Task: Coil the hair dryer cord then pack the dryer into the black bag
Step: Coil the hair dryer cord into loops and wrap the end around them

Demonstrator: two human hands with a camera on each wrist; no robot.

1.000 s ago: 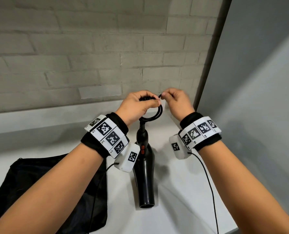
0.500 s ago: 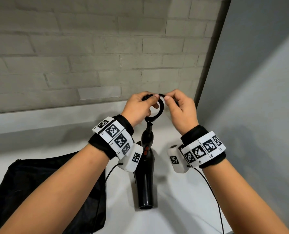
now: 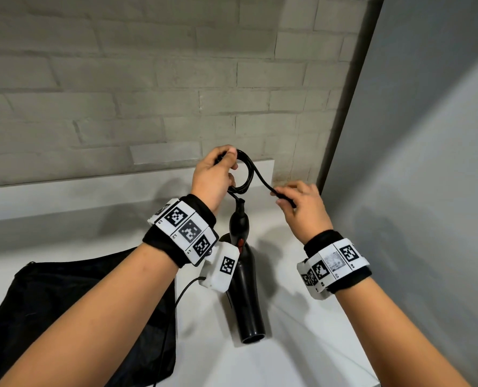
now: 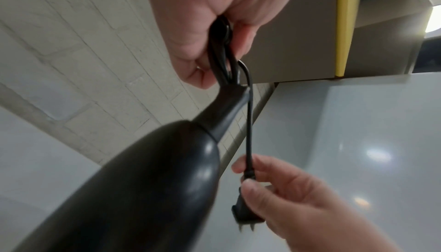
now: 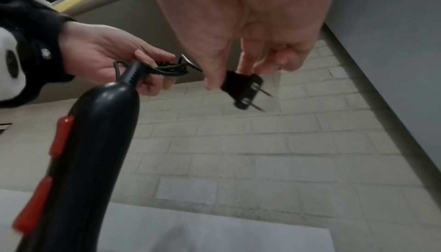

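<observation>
The black hair dryer (image 3: 246, 297) with red switches hangs nozzle-down from its cord, just under my left hand (image 3: 226, 166). That hand grips the coiled loops of cord (image 3: 247, 174) at the top of the handle. A short free length runs from the coil to my right hand (image 3: 282, 198), which pinches the cord right behind the plug. In the right wrist view the two-pin plug (image 5: 245, 90) sticks out below the fingertips. The black bag (image 3: 51, 303) lies flat on the white table at lower left, partly behind my left forearm. Whether the nozzle touches the table is unclear.
A grey brick wall (image 3: 148, 93) stands close behind the hands, with a pale ledge (image 3: 92, 188) at its foot. A smooth grey panel (image 3: 427, 163) closes off the right side. The white table (image 3: 302, 344) ends near the lower right.
My right hand has moved away from the left, to the right and down, drawing the cord's plug end out from the coil. The left hand still holds the loops, slightly higher.
</observation>
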